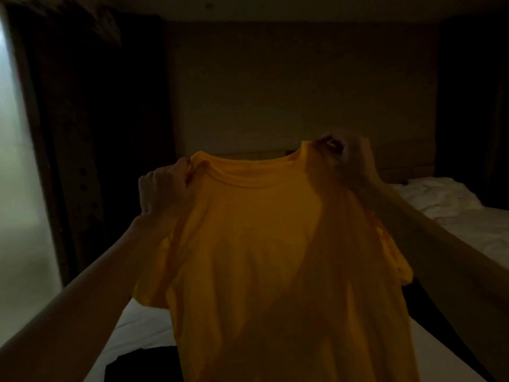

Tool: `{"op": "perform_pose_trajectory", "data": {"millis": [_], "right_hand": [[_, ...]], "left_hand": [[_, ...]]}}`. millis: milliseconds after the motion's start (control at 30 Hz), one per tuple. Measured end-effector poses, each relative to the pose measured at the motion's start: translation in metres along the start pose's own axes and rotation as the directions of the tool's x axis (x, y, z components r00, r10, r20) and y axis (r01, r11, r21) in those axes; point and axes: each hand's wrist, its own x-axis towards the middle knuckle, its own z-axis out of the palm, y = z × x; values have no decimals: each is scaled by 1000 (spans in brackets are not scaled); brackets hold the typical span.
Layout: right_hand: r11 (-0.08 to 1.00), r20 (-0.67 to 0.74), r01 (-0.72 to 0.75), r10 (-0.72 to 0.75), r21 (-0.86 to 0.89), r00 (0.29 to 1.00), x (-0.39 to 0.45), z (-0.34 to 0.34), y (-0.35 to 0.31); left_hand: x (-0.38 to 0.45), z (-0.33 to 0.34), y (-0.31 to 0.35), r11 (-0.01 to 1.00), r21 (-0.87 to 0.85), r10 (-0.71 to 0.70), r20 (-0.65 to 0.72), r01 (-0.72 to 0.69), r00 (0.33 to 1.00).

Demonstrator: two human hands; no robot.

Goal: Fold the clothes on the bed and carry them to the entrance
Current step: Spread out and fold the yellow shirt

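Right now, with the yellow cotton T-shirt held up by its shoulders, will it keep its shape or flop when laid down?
Likely floppy: the yellow cotton T-shirt hangs limp from the left hand and right hand, sleeves drooping. Probably light, since fingertip pinches hold it. It may crumple on the white bed sheet unless lowered flat.

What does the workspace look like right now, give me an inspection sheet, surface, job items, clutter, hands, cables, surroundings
Surface: bed with white sheet, dimly lit.
Job's things: yellow T-shirt held up unfolded above the bed; dark garment lying on the sheet below.
Clutter: rumpled white bedding at far right.
Hands: left hand grips one shoulder of the shirt; right hand grips the other.
Cables: nothing seen.
Surroundings: dark room, headboard wall ahead, bright window at left.
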Motion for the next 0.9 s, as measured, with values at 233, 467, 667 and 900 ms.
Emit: {"op": "perform_pose_trajectory", "data": {"millis": [233, 467, 667, 900], "right_hand": [[974, 219, -140, 178, -177, 959, -31, 73, 82], [889, 439, -328, 445, -319, 781, -117, 194, 196], [791, 475, -321, 581, -520, 661, -217, 310, 296], [772, 608, -316, 632, -552, 480, -329, 376, 370]], "left_hand": [[-22, 93, -8, 960, 270, -62, 447, -69, 892], [-121, 274, -26, 956, 58, -198, 850, 287, 487], [-235, 421, -42, 982, 73, -129, 932, 172, 340], [-347, 504, -49, 935, 110, -228, 915, 337, 334]]}}
